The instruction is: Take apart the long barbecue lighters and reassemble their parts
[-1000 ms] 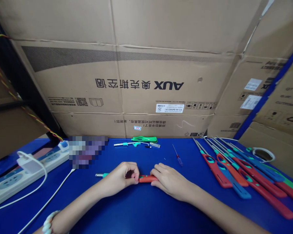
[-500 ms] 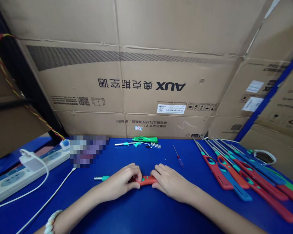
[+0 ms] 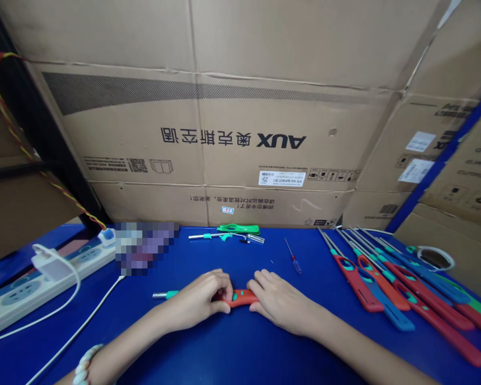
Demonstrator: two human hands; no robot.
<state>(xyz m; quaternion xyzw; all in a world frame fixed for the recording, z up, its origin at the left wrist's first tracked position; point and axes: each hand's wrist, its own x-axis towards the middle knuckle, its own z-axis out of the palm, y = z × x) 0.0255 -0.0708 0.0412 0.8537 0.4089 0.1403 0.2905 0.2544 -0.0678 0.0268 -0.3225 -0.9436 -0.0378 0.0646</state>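
An orange-red long-nose lighter [image 3: 242,298] lies sideways between my two hands, low over the blue table. My left hand [image 3: 202,297] is closed around its trigger end, and the turquoise collar and metal tip stick out to the left past the knuckles. Fingers and thumb of my right hand [image 3: 278,300] grip the handle's right end, which they hide. Beyond them lies a taken-apart lighter: a green handle shell [image 3: 238,229], a metal tube with turquoise parts [image 3: 208,236] and a small metal piece [image 3: 256,238]. A screwdriver [image 3: 294,262] with a purple handle lies to the right.
Several long-nose lighters [image 3: 404,289] in red, orange, blue and green lie at the right. A white power strip [image 3: 24,289] with a plugged-in charger and cables runs along the left. Cardboard [image 3: 232,107] walls the back. A roll of tape [image 3: 435,258] sits far right.
Both hands keep their grip on the orange-red lighter, almost unmoved. Its metal tip has shifted very slightly to the left. The other things lie as before.
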